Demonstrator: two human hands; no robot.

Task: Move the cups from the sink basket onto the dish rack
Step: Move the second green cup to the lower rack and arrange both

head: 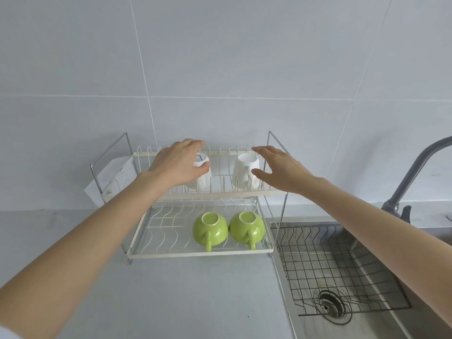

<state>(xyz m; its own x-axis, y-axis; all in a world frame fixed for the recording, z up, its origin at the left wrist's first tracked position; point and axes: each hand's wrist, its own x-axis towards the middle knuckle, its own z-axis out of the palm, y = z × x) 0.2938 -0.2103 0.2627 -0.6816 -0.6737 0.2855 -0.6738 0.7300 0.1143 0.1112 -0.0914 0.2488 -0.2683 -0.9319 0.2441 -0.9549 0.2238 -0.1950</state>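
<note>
A two-tier white wire dish rack (195,253) stands on the counter against the wall. Two green cups, one on the left (210,228) and one on the right (247,227), lie upside down on its lower tier, handles toward me. On the upper tier stand two white cups. My left hand (177,165) is wrapped over the left white cup (204,178), which has a blue mark. My right hand (281,171) is spread just right of the right white cup (244,173), fingers apart, at most brushing it. The black wire sink basket (330,265) holds no cups.
A steel sink (381,321) with a drain lies at the lower right, with a grey faucet (415,172) behind it. A white cloth or sheet (110,177) hangs at the rack's left end. Grey countertop (195,302) stretches in front of the rack.
</note>
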